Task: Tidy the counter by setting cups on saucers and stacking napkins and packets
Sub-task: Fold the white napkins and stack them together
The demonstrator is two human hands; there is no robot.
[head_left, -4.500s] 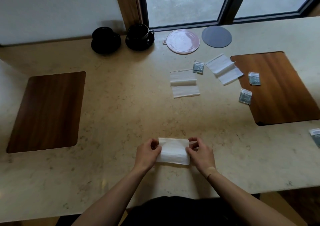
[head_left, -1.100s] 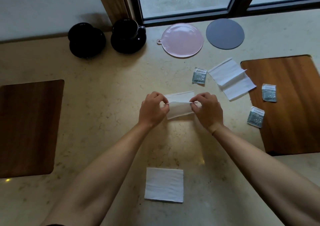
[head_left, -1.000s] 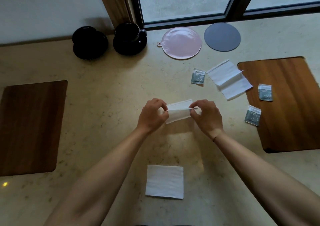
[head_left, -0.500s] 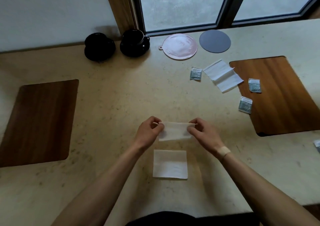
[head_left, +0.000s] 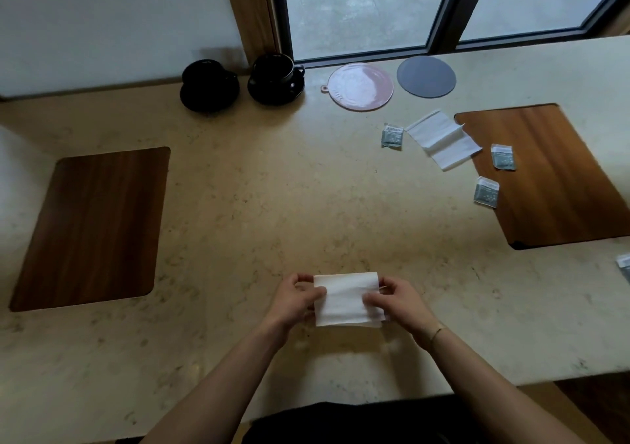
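A folded white napkin (head_left: 344, 298) lies near the counter's front edge, over the spot where the first folded napkin lay; that one is hidden. My left hand (head_left: 295, 298) pinches its left edge and my right hand (head_left: 397, 298) pinches its right edge. Another napkin (head_left: 443, 138) lies unfolded at the right, beside the right wooden mat. Grey packets lie scattered: one (head_left: 392, 135) left of that napkin, two (head_left: 503, 156) (head_left: 486, 192) on the mat, one (head_left: 624, 266) at the right frame edge. Two black cups sit on black saucers (head_left: 209, 85) (head_left: 276, 79) at the back.
A pink round coaster (head_left: 358, 86) and a grey round coaster (head_left: 426, 76) lie by the window. Wooden mats are set into the counter at left (head_left: 92, 225) and right (head_left: 552, 174). The counter's front edge runs just below my forearms.
Both hands carried the second folded napkin from mid-counter back toward me and lowered it onto the first folded napkin, which is now covered.
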